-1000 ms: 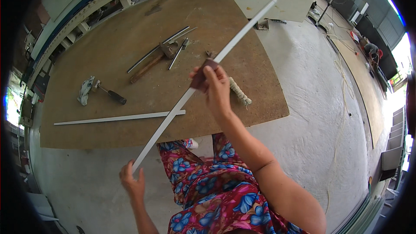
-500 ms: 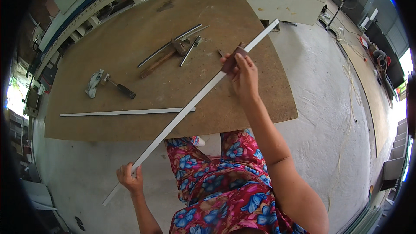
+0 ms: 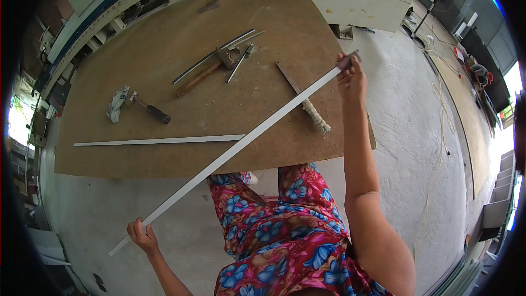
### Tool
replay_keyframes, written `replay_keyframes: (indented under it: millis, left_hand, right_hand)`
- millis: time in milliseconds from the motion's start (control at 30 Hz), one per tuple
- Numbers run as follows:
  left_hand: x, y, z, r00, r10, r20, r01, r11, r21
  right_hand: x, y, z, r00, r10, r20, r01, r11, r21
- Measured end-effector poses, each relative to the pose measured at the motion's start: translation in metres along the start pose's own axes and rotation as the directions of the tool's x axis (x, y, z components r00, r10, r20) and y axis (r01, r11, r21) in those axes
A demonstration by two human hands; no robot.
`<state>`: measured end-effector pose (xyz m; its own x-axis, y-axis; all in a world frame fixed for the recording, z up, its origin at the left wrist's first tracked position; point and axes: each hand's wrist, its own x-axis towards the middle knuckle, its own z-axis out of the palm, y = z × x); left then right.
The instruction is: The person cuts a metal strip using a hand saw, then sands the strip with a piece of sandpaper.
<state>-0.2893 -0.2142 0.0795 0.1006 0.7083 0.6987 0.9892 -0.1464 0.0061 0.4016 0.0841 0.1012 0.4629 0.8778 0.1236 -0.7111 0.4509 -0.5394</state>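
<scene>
A long, narrow white strip point(image 3: 241, 144) slants across my front, from the lower left up to the right, above the table edge. My left hand point(image 3: 142, 236) is closed round it near its lower end, with a short length sticking out beyond. At the upper end, my right hand point(image 3: 352, 78) pinches a dark brown folded piece point(image 3: 348, 61), which looks like sandpaper, around the strip. A second white strip point(image 3: 159, 142) lies along the near part of the brown table board point(image 3: 131, 161), passing under the held one.
On the board lie a blade with a cord-wrapped handle point(image 3: 316, 115), a wooden-handled hammer point(image 3: 200, 79), several thin metal rods point(image 3: 215, 56), a black-handled hammer point(image 3: 158, 114) and a crumpled grey cloth point(image 3: 116, 105). A machine frame point(image 3: 350, 5) stands behind; a cable point(image 3: 441, 104) trails over the floor at right.
My right hand has slid the brown piece up and right along the strip to its far end. My left hand has shifted slightly left and down. The cord-handled blade is now uncovered.
</scene>
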Motion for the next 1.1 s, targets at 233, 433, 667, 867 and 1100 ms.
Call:
replay_keyframes:
  millis: [233, 433, 667, 867, 1100]
  left_hand:
    - [-0.009, -0.019, -0.006, 0.962, -0.254, -0.098, 0.254, 0.967, -0.003]
    - [0.049, 0.019, 0.019, 0.847, -0.531, 0.017, 0.524, 0.83, -0.192]
    - [0.106, 0.067, 0.05, 0.857, -0.495, 0.143, 0.513, 0.845, -0.149]
    - [0.114, 0.073, 0.079, 0.844, -0.508, 0.171, 0.529, 0.842, -0.108]
    - [0.096, 0.044, 0.109, 0.658, -0.724, 0.207, 0.751, 0.65, -0.112]
  right_hand:
    - [-0.01, -0.018, -0.009, 0.946, -0.179, -0.271, 0.176, 0.984, -0.035]
    - [-0.05, 0.006, 0.009, 0.982, -0.059, -0.18, 0.038, 0.992, -0.119]
    - [-0.088, 0.027, 0.013, 0.995, 0.021, -0.101, -0.045, 0.97, -0.238]
    - [-0.104, 0.027, -0.01, 0.996, -0.003, -0.094, -0.035, 0.918, -0.396]
    - [-0.097, 0.017, -0.087, 0.979, -0.191, -0.067, 0.086, 0.693, -0.715]
